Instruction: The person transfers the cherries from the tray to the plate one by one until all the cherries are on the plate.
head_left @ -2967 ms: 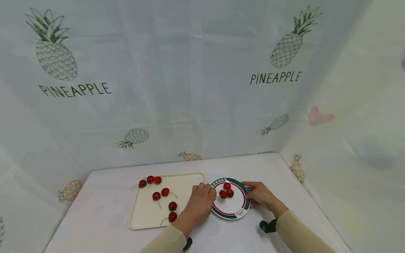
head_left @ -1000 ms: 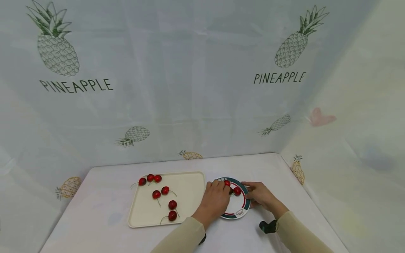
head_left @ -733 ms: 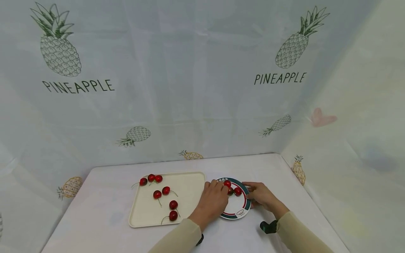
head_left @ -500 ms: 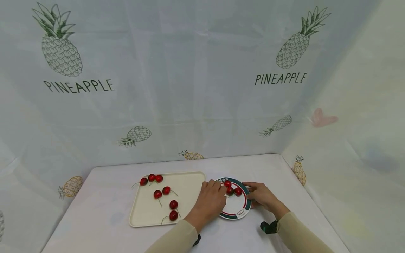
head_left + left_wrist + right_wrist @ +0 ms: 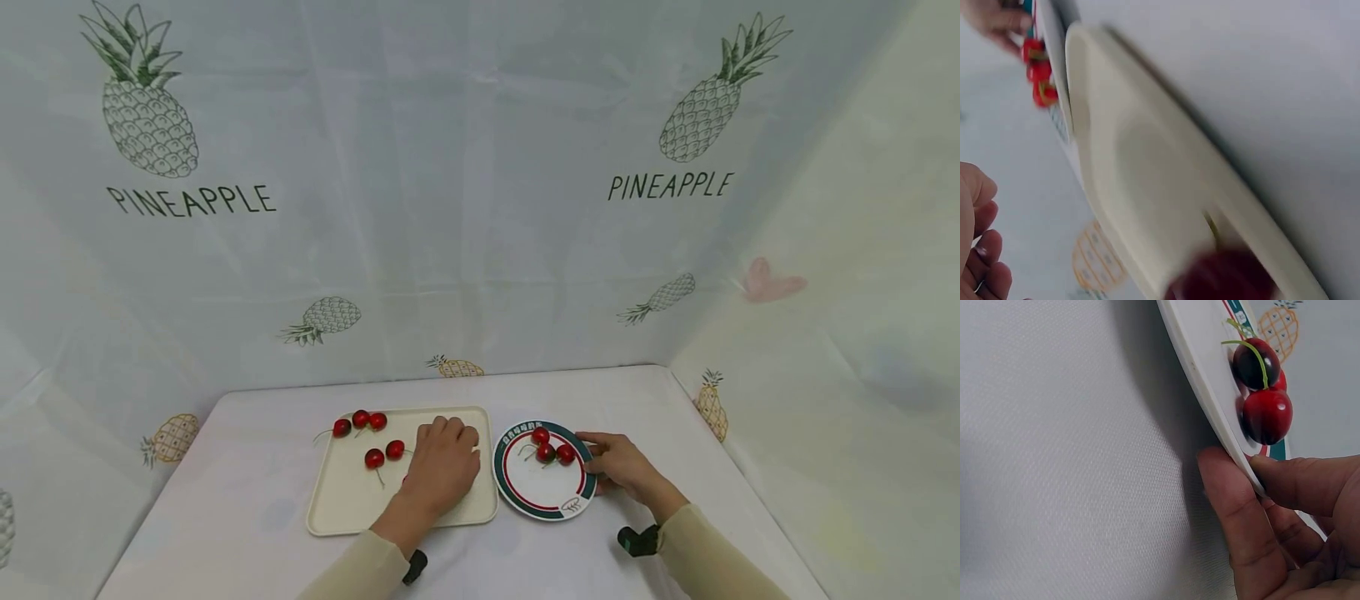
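My right hand point(image 5: 624, 468) pinches the right rim of a white plate point(image 5: 525, 492) with a green and red border. In the right wrist view the thumb lies over the plate's edge and fingers point(image 5: 1235, 512) are underneath. Three cherries point(image 5: 546, 452) with stems sit together on the plate. My left hand point(image 5: 442, 467) is above the right half of a cream tray point(image 5: 337, 517), its fingers loosely bent with nothing between them. Beneath it, a dark red cherry point(image 5: 1222, 278) lies in the tray, mostly hidden by the hand in the head view.
Several cherries lie at the tray's left side; one cherry point(image 5: 342, 427) is at its upper left corner, its stem over the rim. Tray and plate stand side by side on a white-covered table point(image 5: 247, 467). A pineapple-print curtain point(image 5: 450, 208) hangs behind.
My left hand placed a cherry on the plate, let go and moved left over the tray. Two plate cherries shifted right. My right hand kept its hold on the rim.
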The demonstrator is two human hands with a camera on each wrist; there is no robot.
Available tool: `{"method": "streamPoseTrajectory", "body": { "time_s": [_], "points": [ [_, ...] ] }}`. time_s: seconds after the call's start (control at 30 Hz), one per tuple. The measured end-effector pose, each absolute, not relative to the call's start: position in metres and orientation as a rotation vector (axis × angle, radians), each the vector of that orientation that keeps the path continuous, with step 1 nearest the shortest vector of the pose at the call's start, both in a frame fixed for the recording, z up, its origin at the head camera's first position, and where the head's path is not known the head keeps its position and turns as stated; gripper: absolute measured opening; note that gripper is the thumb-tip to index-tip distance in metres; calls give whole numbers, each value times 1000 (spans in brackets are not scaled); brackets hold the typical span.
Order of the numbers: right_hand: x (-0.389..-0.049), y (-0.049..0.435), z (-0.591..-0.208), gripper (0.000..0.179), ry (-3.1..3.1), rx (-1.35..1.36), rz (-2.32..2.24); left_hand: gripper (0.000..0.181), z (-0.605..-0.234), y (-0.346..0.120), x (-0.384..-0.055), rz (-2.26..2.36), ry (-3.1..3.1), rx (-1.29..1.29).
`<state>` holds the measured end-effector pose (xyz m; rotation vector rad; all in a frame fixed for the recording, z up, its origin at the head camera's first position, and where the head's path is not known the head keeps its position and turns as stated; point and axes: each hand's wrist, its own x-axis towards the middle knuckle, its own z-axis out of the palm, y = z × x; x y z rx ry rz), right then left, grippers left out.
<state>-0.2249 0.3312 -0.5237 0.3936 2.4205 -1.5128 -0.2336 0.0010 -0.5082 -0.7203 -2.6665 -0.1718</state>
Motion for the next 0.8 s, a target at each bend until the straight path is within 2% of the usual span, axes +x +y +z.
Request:
{"method": "streamPoseTrajectory", "body": {
  "time_s": [0.4,0.6,0.8],
  "points": [
    [-226,332,-526,61,2426,391,-1502,12,-525,-97,-233,-313,-2702,-443],
    [-226,333,-526,62,2426,390,-1505,15,-534,-113,-227,-305,-2764,-373],
    [-226,331,-527,61,2434,385,-1503,26,-541,-117,-224,-336,-2869,-342]
  ]
}}
